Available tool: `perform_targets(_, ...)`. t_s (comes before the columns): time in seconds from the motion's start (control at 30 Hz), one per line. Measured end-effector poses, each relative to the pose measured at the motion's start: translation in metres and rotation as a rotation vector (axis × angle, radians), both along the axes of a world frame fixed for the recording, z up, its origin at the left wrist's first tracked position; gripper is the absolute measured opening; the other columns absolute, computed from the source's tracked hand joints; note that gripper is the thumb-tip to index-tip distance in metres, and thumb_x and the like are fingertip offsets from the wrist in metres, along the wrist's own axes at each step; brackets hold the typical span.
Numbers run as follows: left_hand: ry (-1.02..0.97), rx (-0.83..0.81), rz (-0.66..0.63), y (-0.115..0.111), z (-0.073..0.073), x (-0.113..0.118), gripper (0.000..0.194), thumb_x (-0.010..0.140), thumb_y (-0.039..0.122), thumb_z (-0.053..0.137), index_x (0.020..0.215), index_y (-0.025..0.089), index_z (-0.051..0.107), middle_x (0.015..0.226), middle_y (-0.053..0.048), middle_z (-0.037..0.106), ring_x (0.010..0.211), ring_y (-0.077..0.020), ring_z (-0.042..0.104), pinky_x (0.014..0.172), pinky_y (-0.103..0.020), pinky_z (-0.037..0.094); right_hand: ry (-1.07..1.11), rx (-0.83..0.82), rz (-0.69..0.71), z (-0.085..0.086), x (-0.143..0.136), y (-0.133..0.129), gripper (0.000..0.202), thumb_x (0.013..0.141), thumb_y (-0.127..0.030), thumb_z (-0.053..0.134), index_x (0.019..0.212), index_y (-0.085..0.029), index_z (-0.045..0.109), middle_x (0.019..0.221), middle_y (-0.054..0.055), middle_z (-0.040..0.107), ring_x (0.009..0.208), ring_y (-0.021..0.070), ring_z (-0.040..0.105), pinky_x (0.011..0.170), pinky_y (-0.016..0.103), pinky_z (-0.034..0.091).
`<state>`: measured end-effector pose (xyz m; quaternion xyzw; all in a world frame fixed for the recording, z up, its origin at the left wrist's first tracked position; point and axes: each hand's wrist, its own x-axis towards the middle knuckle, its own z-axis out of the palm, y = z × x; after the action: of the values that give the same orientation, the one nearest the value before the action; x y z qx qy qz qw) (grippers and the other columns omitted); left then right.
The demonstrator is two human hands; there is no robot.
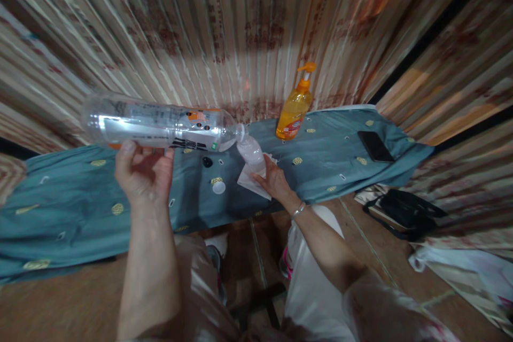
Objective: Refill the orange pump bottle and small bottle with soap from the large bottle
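My left hand (145,168) is closed on a large clear plastic bottle (160,123), which lies nearly level in the air with its neck pointing right. That neck meets the mouth of a small clear plastic bottle (251,150), tilted, in the grip of my right hand (274,177). Beneath the small bottle is a white folded tissue or cloth (254,181); whether my fingers also hold it I cannot tell. On the covered table, left of the small bottle, are a white round cap (218,187) and a small black cap-like piece (207,162).
The table wears a teal patterned cloth (312,165). An orange pump bottle (294,109) stands at its back edge, and a dark phone (375,146) lies at the right. Striped curtains (256,26) hang behind. A black bag (409,211) rests low at the right.
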<state>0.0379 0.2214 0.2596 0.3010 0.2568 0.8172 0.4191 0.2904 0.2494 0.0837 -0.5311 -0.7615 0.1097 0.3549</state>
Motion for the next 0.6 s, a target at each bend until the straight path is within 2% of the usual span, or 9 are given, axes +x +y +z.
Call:
perform_targets(0.13,-0.048,0.03,-0.028,0.0021,-0.0032,-0.0035,0.026,0.051,0.022,0.08,0.066,0.022,0.059,0.061,0.008,0.062,0.066,-0.0101,0.06,0.079,-0.028,0.055,0.002,-0.004,-0.001,0.0002,-0.0003,-0.0003,0.076,0.089,-0.053,0.06,0.142,-0.002,0.041,0.131,0.028,0.061,0.12,0.0353,0.062,0.1,0.049,0.052)
perform_targets(0.27,-0.049,0.045,-0.047,0.0033,-0.0046,-0.0053,0.024,0.053,0.023,0.081,0.063,0.021,0.058,0.052,0.009,0.055,0.06,-0.0093,0.057,0.079,-0.028,0.055,-0.008,-0.003,-0.003,0.0004,-0.0005,0.0002,0.075,0.088,-0.053,0.061,0.141,-0.003,0.042,0.133,0.028,0.06,0.119,0.035,0.062,0.1,0.049,0.052)
perform_targets(0.6,-0.066,0.037,-0.037,0.0014,-0.0028,-0.0057,0.028,0.049,0.02,0.083,0.071,0.021,0.065,0.065,0.008,0.065,0.066,-0.0089,0.06,0.078,-0.029,0.056,0.024,0.028,0.007,-0.0022,0.0005,0.0007,0.076,0.089,-0.055,0.059,0.141,-0.004,0.042,0.129,0.027,0.062,0.118,0.035,0.063,0.097,0.049,0.053)
